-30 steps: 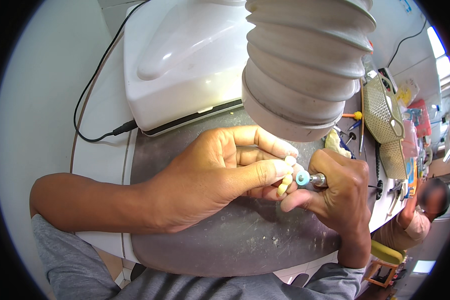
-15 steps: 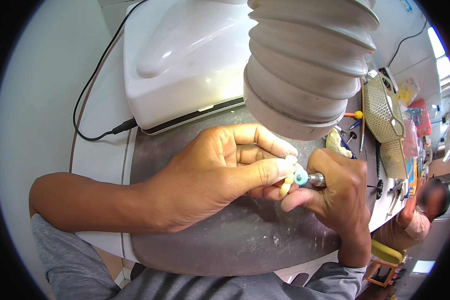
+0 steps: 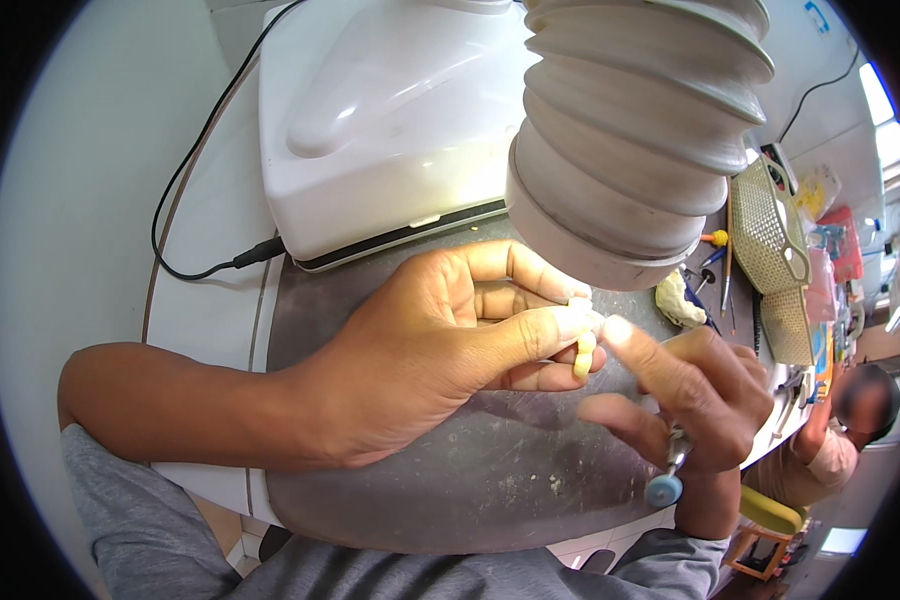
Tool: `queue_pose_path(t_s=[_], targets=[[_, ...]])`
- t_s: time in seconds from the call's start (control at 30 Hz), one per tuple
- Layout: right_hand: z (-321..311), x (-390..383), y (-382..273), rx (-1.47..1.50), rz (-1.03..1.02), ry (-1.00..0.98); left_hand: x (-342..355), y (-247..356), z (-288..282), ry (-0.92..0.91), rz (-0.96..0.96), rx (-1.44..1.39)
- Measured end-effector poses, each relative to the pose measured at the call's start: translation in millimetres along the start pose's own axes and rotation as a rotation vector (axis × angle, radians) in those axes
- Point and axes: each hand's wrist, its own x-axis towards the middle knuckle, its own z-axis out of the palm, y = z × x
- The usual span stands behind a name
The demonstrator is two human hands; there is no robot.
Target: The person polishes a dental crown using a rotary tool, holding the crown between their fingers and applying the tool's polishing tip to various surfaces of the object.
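Yellow is the small piece (image 3: 584, 357) we see pinched in the left hand (image 3: 455, 340), lengthwise toward us; the right hand (image 3: 708, 395), grasping a blue-tipped tool (image 3: 664, 488), is just rightward.

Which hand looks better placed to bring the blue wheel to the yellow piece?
Probably the right hand: it holds the tool bearing the blue wheel, while the left hand grips the yellow piece.
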Motion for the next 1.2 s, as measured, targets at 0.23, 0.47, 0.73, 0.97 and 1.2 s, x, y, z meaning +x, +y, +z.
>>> queue_pose_path(t_s=[0.23, 0.47, 0.73, 0.97, 1.2], targets=[[5.6, 0.7, 2.3, 0.043, -0.083, 0.036, -1.7, -0.4, 0.7, 0.024, 0.002, -0.014], [2.5, -4.5, -0.5, -0.042, -0.018, -0.03, -0.3, -1.5, 1.1, 0.018, 0.023, -0.017], [0.5, -3.7, -0.4, 0.005, 0.013, 0.003, -1.2, 1.9, 4.5, 0.033, 0.012, 0.027], [8.3, 3.5, 4.1, 0.021, 0.294, -0.15, -1.5, -4.2, 1.0, 0.01, 0.099, 0.047], [13.8, 4.5, 0.9, -0.04, 0.339, -0.237, -0.7, -10.0, -1.8, 0.033, 0.118, 0.105]])
